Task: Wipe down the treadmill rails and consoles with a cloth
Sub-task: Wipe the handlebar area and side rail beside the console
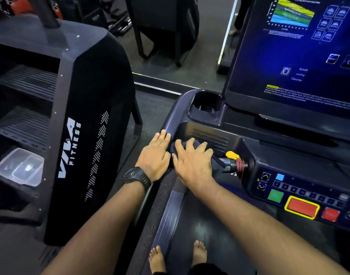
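Right hand [194, 159] flat, fingers spread straight, pressing the dark cloth [172, 148] on the console [249, 151] by the vent [210, 137]; left hand [155, 153] flat on the console's edge, fingers straight, holding nothing; best to keep even palm pressure, sweep toward the cup holder [205, 105], avoid the yellow safety key [231, 155]; surface looks like hard dark plastic; screen [299, 66] lit; stair machine [81, 116] close on the left, plastic box [19, 166] on it.
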